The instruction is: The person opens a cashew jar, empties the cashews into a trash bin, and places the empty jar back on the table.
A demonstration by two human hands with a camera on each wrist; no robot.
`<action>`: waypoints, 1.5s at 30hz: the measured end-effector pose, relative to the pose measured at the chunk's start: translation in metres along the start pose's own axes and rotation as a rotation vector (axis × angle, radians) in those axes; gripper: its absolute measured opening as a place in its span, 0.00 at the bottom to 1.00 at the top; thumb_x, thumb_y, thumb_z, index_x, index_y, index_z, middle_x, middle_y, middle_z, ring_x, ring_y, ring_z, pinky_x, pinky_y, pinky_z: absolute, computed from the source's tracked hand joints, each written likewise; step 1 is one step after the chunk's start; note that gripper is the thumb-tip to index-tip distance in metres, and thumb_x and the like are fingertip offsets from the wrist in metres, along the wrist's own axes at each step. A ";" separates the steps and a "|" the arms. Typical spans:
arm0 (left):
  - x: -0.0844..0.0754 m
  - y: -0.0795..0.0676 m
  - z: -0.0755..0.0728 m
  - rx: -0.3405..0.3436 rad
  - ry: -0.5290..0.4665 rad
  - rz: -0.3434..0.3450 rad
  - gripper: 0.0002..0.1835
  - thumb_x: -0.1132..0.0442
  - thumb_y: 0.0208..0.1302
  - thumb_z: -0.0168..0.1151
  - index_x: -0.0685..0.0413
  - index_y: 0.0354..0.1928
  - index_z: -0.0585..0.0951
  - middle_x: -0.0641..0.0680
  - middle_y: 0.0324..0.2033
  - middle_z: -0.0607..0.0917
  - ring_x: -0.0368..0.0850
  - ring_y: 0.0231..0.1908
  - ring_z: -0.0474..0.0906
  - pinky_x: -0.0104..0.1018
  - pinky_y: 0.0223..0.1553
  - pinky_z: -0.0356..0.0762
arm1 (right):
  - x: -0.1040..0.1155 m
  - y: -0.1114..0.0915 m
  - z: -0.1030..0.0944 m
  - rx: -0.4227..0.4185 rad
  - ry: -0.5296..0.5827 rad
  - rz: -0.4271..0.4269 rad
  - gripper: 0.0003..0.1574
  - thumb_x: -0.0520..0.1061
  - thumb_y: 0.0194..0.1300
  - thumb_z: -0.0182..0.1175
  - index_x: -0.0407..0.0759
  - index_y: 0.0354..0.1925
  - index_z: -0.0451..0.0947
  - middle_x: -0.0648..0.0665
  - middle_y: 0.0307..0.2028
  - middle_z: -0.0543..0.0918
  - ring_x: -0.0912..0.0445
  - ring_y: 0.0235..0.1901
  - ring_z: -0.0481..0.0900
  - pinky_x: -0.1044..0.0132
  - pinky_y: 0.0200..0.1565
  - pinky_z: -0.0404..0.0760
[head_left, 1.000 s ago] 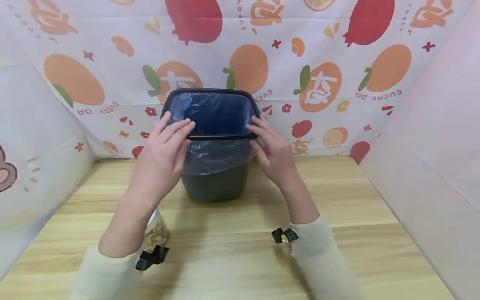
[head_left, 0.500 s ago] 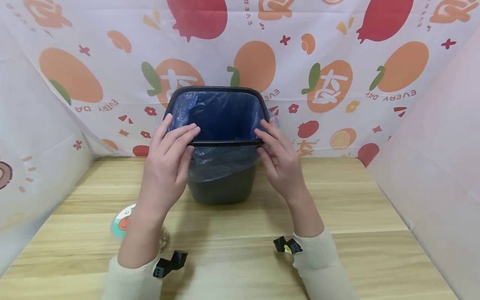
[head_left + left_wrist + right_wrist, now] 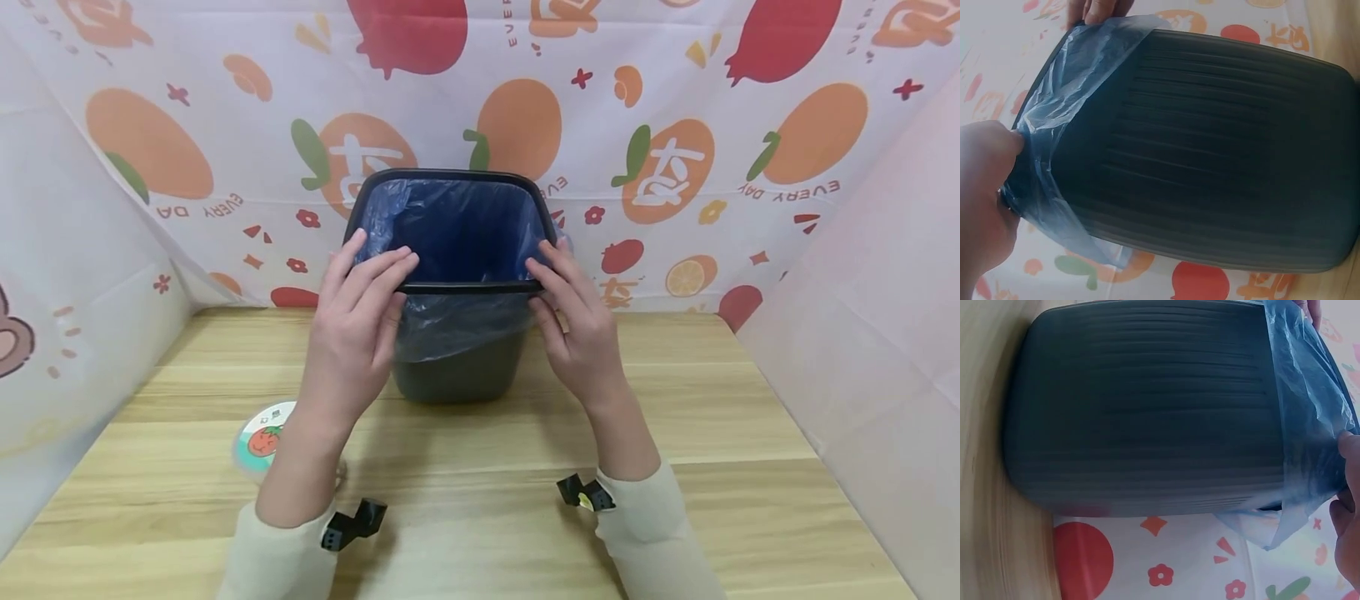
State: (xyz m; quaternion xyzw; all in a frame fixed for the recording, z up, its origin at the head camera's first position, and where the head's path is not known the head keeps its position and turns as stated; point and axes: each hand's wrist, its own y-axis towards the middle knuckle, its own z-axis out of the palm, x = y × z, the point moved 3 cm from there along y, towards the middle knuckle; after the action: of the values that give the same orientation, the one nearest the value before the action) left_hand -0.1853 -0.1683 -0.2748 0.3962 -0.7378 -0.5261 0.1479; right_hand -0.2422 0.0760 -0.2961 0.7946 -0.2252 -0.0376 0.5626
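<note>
A dark grey trash can (image 3: 461, 379) with a black rim stands upright on the table near the back wall. A thin bluish plastic bag (image 3: 465, 325) lines it, its edge folded over the rim and hanging unevenly outside. My left hand (image 3: 347, 337) holds the rim's near left corner, thumb outside and fingers over the inner side. At the near right corner my right hand (image 3: 581, 337) grips the rim and bag the same way. The left wrist view shows the ribbed side of the can and the bag's loose fold (image 3: 1072, 81) beneath the fingers.
Beside my left forearm stands a jar with a green-and-white lid (image 3: 258, 442), partly hidden by the arm. A fruit-printed cloth (image 3: 660, 50) hangs behind the can, and pale cloth walls (image 3: 862, 317) flank the wooden table (image 3: 712, 500).
Both hands keep hold of the rim while the trash can shifts slightly to the right. My left forearm has swung right, uncovering the jar's lid. The head view has also shifted a little.
</note>
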 end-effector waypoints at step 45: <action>-0.005 0.006 0.038 0.048 -0.034 0.073 0.19 0.66 0.73 0.53 0.55 0.62 0.78 0.58 0.60 0.79 0.58 0.72 0.61 0.54 0.74 0.53 | -0.018 -0.003 -0.030 -0.081 -0.085 0.035 0.15 0.34 0.66 0.63 0.35 0.51 0.83 0.39 0.57 0.83 0.42 0.65 0.74 0.50 0.71 0.64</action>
State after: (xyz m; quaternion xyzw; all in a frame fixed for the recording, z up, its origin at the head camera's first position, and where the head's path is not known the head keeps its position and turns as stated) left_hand -0.2090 -0.1383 -0.2838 0.3636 -0.7665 -0.5092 0.1447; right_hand -0.2480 0.1105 -0.2918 0.7648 -0.2608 -0.0707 0.5849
